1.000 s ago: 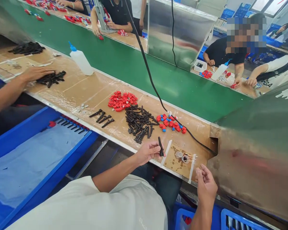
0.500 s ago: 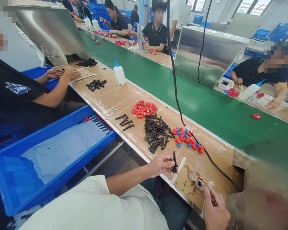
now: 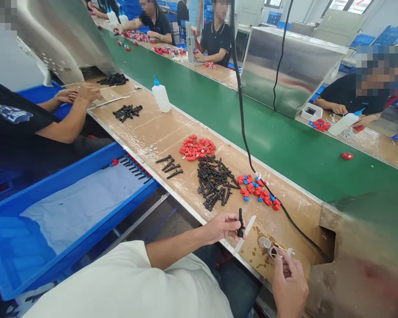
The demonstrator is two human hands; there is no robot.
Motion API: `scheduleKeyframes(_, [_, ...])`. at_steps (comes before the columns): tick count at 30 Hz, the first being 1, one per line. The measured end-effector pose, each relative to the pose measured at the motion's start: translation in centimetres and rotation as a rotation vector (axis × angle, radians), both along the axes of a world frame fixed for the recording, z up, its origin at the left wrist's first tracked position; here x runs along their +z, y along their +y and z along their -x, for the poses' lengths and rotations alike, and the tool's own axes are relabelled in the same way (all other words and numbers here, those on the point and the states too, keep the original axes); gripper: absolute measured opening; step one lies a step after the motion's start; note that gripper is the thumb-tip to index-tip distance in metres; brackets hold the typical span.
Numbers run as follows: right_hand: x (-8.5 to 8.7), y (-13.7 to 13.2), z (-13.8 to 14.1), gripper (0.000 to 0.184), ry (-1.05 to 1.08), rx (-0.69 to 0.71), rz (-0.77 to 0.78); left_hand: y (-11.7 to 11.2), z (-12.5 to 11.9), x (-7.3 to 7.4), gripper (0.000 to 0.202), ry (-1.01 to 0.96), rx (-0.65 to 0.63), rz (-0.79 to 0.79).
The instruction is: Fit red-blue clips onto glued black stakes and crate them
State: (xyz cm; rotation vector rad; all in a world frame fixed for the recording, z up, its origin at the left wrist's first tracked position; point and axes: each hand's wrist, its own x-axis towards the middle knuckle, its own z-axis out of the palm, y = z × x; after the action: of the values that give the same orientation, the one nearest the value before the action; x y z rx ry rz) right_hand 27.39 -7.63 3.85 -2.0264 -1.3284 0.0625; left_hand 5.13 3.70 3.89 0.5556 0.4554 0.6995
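My left hand (image 3: pixel 223 227) is closed around a black plastic part (image 3: pixel 240 223), held upright at the table's near edge. Over a small clear cup (image 3: pixel 270 253) with dark liquid, my right hand (image 3: pixel 289 282) pinches a thin stick (image 3: pixel 276 254), its tip at the cup's mouth. Beside that cup stands another small clear cup (image 3: pixel 264 242). Brown drips spot the tabletop around them. Just beyond my left hand lies a heap of black plastic parts (image 3: pixel 215 181), with red-and-blue pieces (image 3: pixel 259 191) to its right and a pile of red pieces (image 3: pixel 197 148) behind.
A black cable (image 3: pixel 243 115) hangs down and crosses the table. The green conveyor belt (image 3: pixel 199 110) runs behind, near a white bottle (image 3: pixel 161 98). At left are a blue bin (image 3: pixel 69 234) and a co-worker's arm (image 3: pixel 64 126). A metal cover (image 3: pixel 361 274) stands at right.
My right hand has shifted slightly left and up, bringing the stick further over the cup. My left hand still holds the black part. The whole view has turned slightly.
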Motion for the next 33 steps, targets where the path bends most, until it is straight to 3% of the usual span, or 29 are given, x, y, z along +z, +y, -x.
scheduleKeyframes(9, [-0.6,-0.8,-0.4,0.062,-0.066,0.005,-0.029,-0.3,0.3,0.0,0.048,0.020,-0.009,0.017])
scheduleKeyframes(28, [0.2,-0.5,0.3,0.050,-0.232,0.060,-0.089,-0.6,0.3,-0.2,0.047,0.033,-0.023,0.004])
scheduleKeyframes(33, [0.6,-0.8,0.2,0.048,-0.047,0.043,-0.048,-0.8,0.4,-0.5,0.047,0.056,-0.039,0.015])
